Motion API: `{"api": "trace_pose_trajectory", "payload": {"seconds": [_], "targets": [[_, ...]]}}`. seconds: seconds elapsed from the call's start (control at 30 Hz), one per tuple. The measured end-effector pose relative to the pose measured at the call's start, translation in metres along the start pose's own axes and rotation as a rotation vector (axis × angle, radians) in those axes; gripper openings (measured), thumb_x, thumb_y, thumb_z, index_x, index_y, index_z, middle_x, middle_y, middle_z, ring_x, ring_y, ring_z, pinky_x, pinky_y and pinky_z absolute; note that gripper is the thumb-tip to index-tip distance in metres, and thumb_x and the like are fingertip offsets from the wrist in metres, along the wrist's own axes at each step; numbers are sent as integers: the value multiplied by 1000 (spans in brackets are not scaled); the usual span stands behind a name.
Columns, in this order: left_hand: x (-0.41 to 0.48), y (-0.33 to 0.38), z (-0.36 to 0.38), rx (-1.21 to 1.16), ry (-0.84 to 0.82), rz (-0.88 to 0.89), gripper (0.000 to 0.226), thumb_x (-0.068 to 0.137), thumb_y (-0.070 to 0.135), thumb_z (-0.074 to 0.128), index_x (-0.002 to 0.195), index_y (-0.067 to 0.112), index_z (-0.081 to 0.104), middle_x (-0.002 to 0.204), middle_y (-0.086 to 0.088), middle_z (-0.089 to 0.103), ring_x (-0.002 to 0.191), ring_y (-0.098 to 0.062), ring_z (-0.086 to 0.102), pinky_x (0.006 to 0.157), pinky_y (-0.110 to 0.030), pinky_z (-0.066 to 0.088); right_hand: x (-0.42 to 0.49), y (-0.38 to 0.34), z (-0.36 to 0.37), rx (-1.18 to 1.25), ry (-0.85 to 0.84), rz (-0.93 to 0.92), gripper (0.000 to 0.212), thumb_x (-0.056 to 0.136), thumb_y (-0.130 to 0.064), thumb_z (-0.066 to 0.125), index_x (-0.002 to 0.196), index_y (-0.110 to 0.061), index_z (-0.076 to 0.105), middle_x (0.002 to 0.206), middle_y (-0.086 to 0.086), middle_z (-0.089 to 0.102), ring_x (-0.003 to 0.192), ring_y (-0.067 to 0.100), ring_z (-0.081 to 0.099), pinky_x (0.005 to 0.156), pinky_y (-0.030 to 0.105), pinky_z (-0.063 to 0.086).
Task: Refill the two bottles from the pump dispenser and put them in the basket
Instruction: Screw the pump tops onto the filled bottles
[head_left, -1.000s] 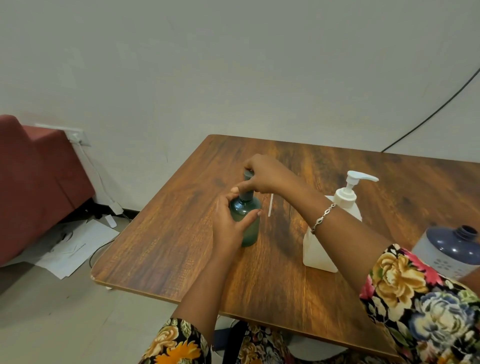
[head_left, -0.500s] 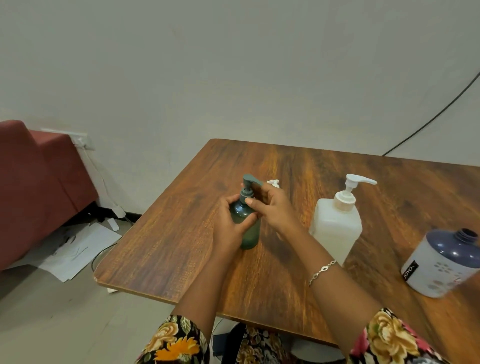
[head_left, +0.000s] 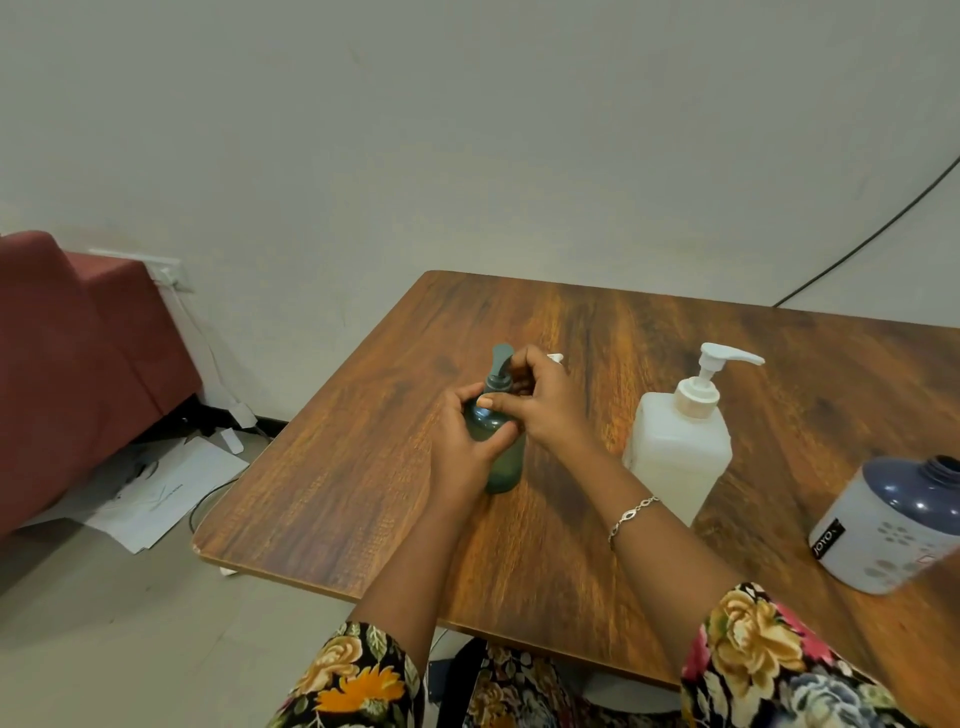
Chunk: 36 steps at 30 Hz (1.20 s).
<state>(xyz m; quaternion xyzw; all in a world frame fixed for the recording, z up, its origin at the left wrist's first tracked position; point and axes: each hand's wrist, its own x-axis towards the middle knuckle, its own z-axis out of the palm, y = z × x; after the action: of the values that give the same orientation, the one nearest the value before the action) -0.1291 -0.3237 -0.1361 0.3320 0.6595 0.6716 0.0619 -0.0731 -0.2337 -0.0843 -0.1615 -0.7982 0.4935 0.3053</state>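
your left hand (head_left: 460, 441) wraps the body of the green bottle (head_left: 501, 467), which stands upright near the middle of the tabletop (head_left: 363, 467), its fingers (head_left: 464, 396) curled round it. your right hand (head_left: 550, 410) pinches the bottle's pump collar, thumb in front, fingers bent behind the pump stem. the white pump dispenser (head_left: 680, 452) stands just to the right, apart from your hands. the blue-and-white bottle (head_left: 893, 525) sits at the far right, its neck uncapped. a small white piece (head_left: 556, 357) peeks from behind your right hand.

We are looking at a wooden desk (head_left: 337, 493) carrying a green bottle (head_left: 501, 462) mid-desk, a white pump dispenser (head_left: 675, 457) just right of it, and a blue-and-white bottle (head_left: 893, 525) at the near right.
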Motion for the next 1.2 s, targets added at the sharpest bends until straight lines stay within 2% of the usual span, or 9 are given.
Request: {"api": "trace_pose_trajectory", "payload": {"seconds": [0.13, 0.23, 0.33, 0.53, 0.67, 0.87, 0.97, 1.03, 1.2], "targets": [[0, 0, 0, -2, -7, 1, 47, 72, 13, 77, 110, 17, 49, 106, 8, 57, 97, -1, 55, 79, -15, 46, 4, -4, -8, 15, -102, 19, 31, 72, -5, 76, 85, -18, 51, 87, -5, 60, 80, 6, 59, 64, 15, 45], [1, -1, -1, 18, -2, 5, 49, 70, 15, 79, 108, 19, 48, 105, 12, 56, 98, 0, 54, 82, -18, 45, 6, -1, -11, 114, -144, 11, 27, 78, 2, 68, 99, -11, 59, 101, 8, 65, 98, 19, 62, 82, 27, 52], [2, -1, -1, 20, -2, 2, 50, 69, 15, 79, 108, 19, 48, 106, 10, 56, 99, -1, 54, 83, -20, 46, 7, 0, -11, 108, -164, -8, 26, 79, 5, 65, 99, -12, 62, 100, 7, 66, 102, 22, 62, 92, 34, 50], [1, 1, -1, 29, -1, 3, 49, 69, 18, 80, 107, 16, 48, 104, 12, 55, 96, 1, 53, 79, -16, 44, 14, -7, -21, 159, -292, 13, 25, 82, 11, 56, 106, 3, 60, 101, 10, 65, 99, 17, 63, 89, 26, 51], [0, 2, -1, 29, 2, 2, 48, 70, 19, 79, 105, 19, 47, 101, 16, 54, 92, 6, 52, 77, -13, 43, 14, -9, -23, 189, -319, 27, 28, 84, 13, 52, 110, 5, 58, 104, 10, 65, 100, 15, 63, 88, 23, 51], [-1, 2, -2, 36, -5, 20, 48, 71, 20, 78, 109, 27, 49, 103, 19, 56, 93, 10, 53, 77, -8, 43, 9, -11, -19, 209, -282, 59, 28, 85, 11, 52, 110, -1, 58, 106, 5, 63, 103, 12, 61, 89, 21, 50], [-2, 1, -1, 51, -5, 29, 47, 74, 16, 75, 111, 27, 50, 104, 20, 55, 93, 14, 51, 76, -5, 42, 4, -9, -14, 36, -208, 11, 34, 80, 1, 66, 110, -15, 58, 113, 3, 55, 107, 14, 56, 92, 24, 48], [-2, 1, -1, 43, 4, 28, 46, 74, 13, 74, 110, 29, 51, 104, 19, 56, 92, 14, 52, 75, -5, 42, 3, -7, -8, -66, -127, -14, 39, 76, -3, 72, 110, -15, 59, 109, 1, 54, 105, 14, 55, 90, 25, 47], [-2, 4, -1, 36, -1, 13, 47, 71, 18, 78, 104, 35, 49, 101, 21, 57, 91, 17, 52, 75, -4, 41, 7, -12, -12, 121, -53, -5, 38, 74, 10, 67, 102, -15, 59, 99, 2, 64, 102, 19, 62, 93, 36, 50]]}}
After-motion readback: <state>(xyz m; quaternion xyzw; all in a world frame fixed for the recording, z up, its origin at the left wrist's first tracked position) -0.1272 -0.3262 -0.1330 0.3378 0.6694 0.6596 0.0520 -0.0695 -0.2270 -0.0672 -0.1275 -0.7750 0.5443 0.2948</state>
